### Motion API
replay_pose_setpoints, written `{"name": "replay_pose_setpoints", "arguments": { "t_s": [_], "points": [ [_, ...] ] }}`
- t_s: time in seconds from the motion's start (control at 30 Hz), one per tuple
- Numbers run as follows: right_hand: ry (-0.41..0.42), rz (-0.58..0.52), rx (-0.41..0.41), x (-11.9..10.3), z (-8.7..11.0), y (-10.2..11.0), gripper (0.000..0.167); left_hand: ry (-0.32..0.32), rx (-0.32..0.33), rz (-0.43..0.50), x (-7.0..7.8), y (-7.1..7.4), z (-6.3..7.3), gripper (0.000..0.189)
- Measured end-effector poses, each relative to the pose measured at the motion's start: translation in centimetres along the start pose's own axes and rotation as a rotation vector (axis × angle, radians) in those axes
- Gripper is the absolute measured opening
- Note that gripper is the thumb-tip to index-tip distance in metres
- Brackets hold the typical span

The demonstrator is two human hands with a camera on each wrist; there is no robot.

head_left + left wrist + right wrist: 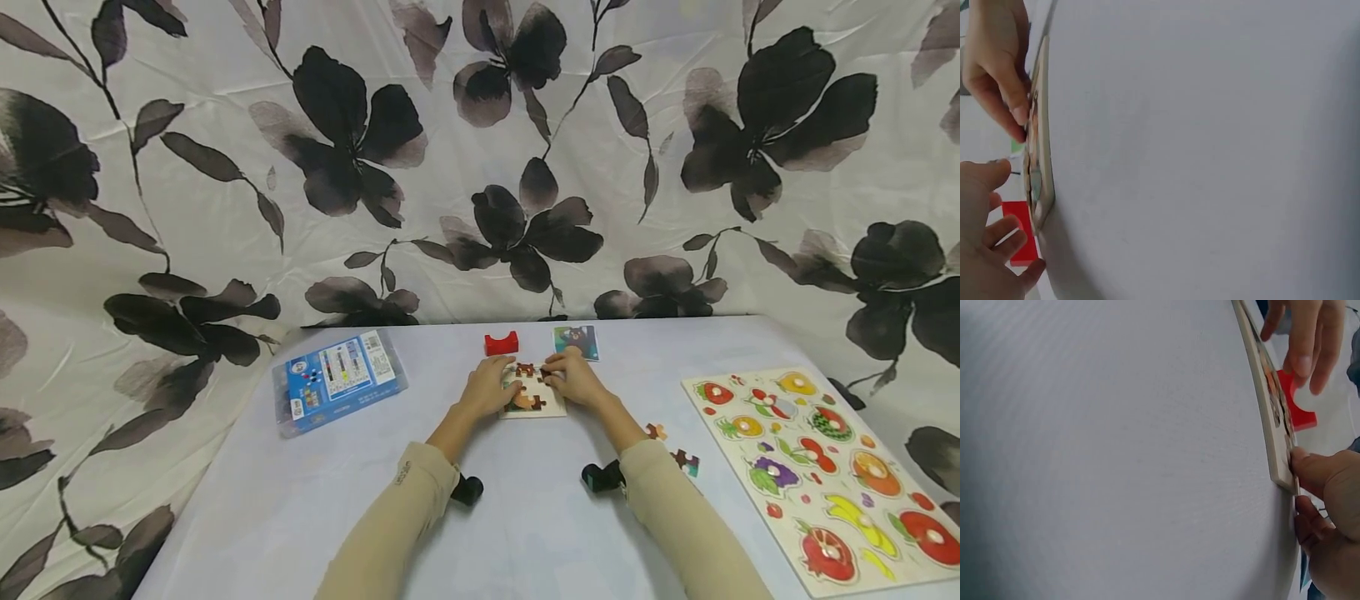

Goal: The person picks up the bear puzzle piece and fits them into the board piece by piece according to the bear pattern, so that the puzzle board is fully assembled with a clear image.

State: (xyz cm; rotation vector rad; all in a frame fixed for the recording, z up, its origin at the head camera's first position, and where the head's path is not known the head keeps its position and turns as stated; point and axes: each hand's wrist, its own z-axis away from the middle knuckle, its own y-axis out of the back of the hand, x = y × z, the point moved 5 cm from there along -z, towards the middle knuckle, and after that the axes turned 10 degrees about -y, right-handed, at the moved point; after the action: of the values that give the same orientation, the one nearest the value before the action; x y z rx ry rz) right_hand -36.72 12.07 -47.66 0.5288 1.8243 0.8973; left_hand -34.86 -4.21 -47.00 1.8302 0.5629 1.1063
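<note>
A small wooden jigsaw board (556, 409), partly filled with brown and orange pieces, lies flat on the table between the two hands. My left hand (489, 387) is at the board's left side, its fingers loosely spread in the left wrist view. At the upper right corner, my right hand (576, 379) pinches a dark puzzle piece (545, 374) between thumb and fingers, low over the board. In the right wrist view the right thumb (1314, 470) touches the board's edge area. The fingers partly hide the piece.
Behind the board stand a red notched block (501, 343) and a small picture card (585, 337). A blue-labelled plastic case (341, 379) lies left. Loose puzzle pieces (686, 462) lie by the right forearm, and a fruit puzzle board (813, 475) is far right.
</note>
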Motion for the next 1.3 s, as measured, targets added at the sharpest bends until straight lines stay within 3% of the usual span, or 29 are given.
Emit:
{"name": "replay_pose_setpoints", "arguments": {
  "t_s": [0.23, 0.53, 0.73, 0.83, 1.3],
  "points": [
    [-0.010, -0.053, -0.028, -0.7, 0.3, 0.1, 0.025, -0.016, -0.060, -0.030, 0.3, -0.3, -1.9, 0.038],
    [-0.049, -0.099, -0.068, -0.5, 0.6, -0.1, 0.026, -0.011, -0.096, -0.123, 1.0, -0.3, -2.2, 0.032],
    [0.046, -0.081, -0.066, -0.7, 0.9, -0.3, 0.026, 0.000, -0.109, -0.164, 1.1, -0.5, -2.2, 0.031],
    [0.052, -0.072, -0.044, -0.5, 1.0, -0.2, 0.024, -0.002, -0.094, -0.155, 1.2, -0.6, -2.3, 0.029],
    [-0.080, -0.120, -0.057, 0.5, 1.2, 0.3, 0.025, -0.014, -0.124, -0.189, 1.6, -1.5, -3.1, 0.028]
  ]
}}
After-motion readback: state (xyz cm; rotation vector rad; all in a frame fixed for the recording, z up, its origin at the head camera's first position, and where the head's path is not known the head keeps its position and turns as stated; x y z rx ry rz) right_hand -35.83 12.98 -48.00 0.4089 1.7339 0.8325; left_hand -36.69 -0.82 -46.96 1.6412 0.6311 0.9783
